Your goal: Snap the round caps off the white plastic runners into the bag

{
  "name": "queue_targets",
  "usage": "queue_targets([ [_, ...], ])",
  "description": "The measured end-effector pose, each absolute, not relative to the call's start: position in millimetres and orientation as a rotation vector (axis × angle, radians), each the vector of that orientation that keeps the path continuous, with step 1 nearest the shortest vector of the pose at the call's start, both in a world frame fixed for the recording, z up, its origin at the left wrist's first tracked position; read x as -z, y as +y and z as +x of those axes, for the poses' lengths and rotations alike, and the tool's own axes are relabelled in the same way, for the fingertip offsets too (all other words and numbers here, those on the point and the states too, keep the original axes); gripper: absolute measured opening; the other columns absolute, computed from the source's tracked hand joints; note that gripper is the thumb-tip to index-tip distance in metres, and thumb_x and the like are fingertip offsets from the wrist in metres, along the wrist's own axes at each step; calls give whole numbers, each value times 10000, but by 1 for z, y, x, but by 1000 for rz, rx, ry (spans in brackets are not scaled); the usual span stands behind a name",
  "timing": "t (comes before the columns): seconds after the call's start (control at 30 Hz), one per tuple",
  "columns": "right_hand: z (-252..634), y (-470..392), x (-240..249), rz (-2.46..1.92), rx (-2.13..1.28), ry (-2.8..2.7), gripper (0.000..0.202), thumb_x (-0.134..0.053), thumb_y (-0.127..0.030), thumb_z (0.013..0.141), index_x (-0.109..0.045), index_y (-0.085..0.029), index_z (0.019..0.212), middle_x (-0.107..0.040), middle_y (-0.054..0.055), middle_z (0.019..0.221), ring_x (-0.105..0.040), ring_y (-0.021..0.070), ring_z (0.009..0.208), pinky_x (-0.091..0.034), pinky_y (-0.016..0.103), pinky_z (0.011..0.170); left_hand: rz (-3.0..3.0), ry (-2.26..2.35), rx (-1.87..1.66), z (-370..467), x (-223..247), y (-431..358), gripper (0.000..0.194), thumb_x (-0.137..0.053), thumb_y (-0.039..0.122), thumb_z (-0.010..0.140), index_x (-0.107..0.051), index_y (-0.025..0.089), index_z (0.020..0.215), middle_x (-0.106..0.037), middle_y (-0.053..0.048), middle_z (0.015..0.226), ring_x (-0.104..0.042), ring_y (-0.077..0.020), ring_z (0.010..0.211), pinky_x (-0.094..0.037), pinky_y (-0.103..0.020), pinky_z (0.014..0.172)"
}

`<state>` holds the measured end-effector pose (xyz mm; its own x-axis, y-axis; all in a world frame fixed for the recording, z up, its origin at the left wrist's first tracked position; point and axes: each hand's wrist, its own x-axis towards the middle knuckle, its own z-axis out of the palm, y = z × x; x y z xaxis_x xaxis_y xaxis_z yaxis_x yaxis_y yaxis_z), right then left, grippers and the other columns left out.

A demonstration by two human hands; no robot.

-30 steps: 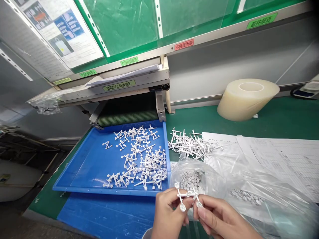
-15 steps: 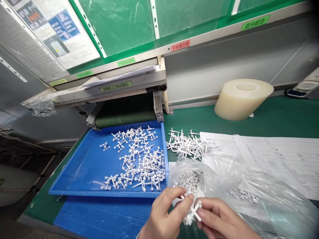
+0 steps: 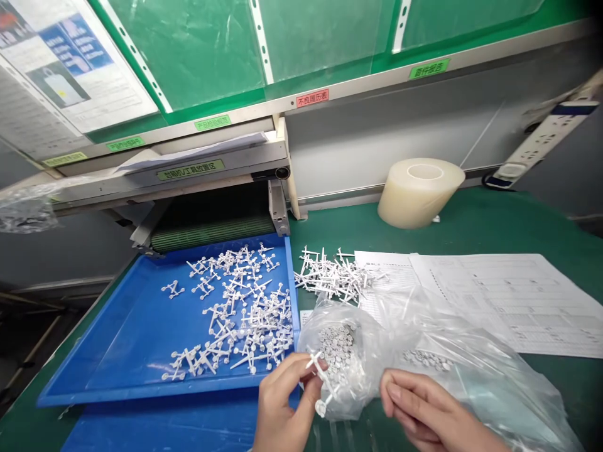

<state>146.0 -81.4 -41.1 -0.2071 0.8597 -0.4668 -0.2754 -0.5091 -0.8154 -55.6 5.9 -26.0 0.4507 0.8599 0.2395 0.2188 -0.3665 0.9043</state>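
Observation:
My left hand pinches a white cross-shaped plastic piece, which has a round disc on its lower end. To its right, my right hand is closed, thumb against fingers; anything between them is too small to make out. Just beyond both hands lies an open clear bag with many small round grey-white discs. Many white pieces with discs attached lie in the blue tray on the left. Behind the bag, a heap of plain white sticks rests on the table.
A second clear bag part with discs spreads right, over paper sheets. A large tape roll stands behind. The conveyor end meets the tray's back edge. A power strip is at right.
My hands have moved apart, and the cross-shaped piece now shows in my left hand alone. The view has shifted to the right.

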Motion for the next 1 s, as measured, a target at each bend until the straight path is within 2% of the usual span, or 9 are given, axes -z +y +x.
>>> queue_targets([
  [0.07, 168, -92, 51, -1569, -1560, -966, 414, -431, -575, 846, -541, -199, 714, -312, -81, 491, -252, 78, 406, -208, 207, 398, 1721, 971, -854, -53, 31, 4, 121, -561, 170, 815, -678, 194, 797, -684, -36, 754, -620, -156, 666, -478, -199, 583],
  [0.13, 190, -99, 62, -1888, -1107, -1166, 416, -373, -539, 869, -581, -211, 720, -510, -5, 557, -470, 152, 510, -363, 258, 488, 1632, 977, -779, -50, 35, 2, 114, -583, 226, 807, -674, 177, 758, -676, -40, 720, -605, -157, 641, -470, -203, 572],
  [0.2, 207, -100, 71, -2097, -774, -1268, 398, -351, -481, 874, -607, -220, 718, -659, 69, 709, -607, 241, 678, -456, 328, 602, 1574, 950, -722, -46, 37, 1, 135, -607, 261, 792, -670, 162, 725, -666, -43, 692, -594, -157, 636, -465, -202, 571],
  [0.37, 210, -90, 73, -2186, -580, -1408, 319, -393, -385, 820, -638, -197, 738, -703, 144, 755, -647, 352, 744, -472, 473, 693, 1494, 856, -699, -36, 36, -4, 209, -626, 332, 787, -732, 153, 772, -641, -62, 689, -540, -121, 536, -434, -187, 475],
  [0.47, 185, -86, 52, -2032, -715, -1434, 285, -423, -386, 844, -649, -212, 866, -696, 116, 912, -633, 315, 857, -461, 431, 760, 1522, 821, -704, -33, 35, -5, 172, -637, 303, 784, -744, 169, 781, -649, -68, 698, -555, -129, 547, -438, -199, 490],
  [0.6, 148, -77, 23, -1576, -1300, -1183, 295, -477, -483, 853, -603, -225, 922, -620, 11, 706, -589, 178, 643, -462, 277, 596, 1652, 785, -702, -31, 33, -5, 98, -644, 185, 772, -741, 196, 785, -674, -58, 724, -594, -154, 645, -451, -224, 607],
  [0.77, 134, -66, 21, -1275, -1642, -847, 373, -621, -531, 754, -555, -164, 752, -520, -37, 589, -467, 86, 505, -377, 199, 491, 1731, 692, -727, -32, 36, -6, 170, -592, 140, 794, -737, 218, 838, -671, -60, 757, -611, -150, 661, -445, -215, 616],
  [0.9, 131, -67, 31, -968, -1899, -512, 348, -718, -441, 711, -524, -152, 705, -478, -63, 513, -355, 36, 421, -278, 161, 424, 1780, 618, -785, -34, 40, -5, 174, -562, 178, 824, -732, 216, 834, -673, -73, 768, -623, -155, 664, -456, -217, 611],
  [1.0, 129, -66, 35, -911, -1947, -439, 342, -726, -419, 710, -514, -153, 686, -466, -69, 494, -325, 30, 407, -262, 159, 418, 1768, 649, -792, -35, 39, -6, 174, -561, 218, 840, -732, 206, 812, -680, -78, 762, -631, -159, 676, -472, -218, 630],
])
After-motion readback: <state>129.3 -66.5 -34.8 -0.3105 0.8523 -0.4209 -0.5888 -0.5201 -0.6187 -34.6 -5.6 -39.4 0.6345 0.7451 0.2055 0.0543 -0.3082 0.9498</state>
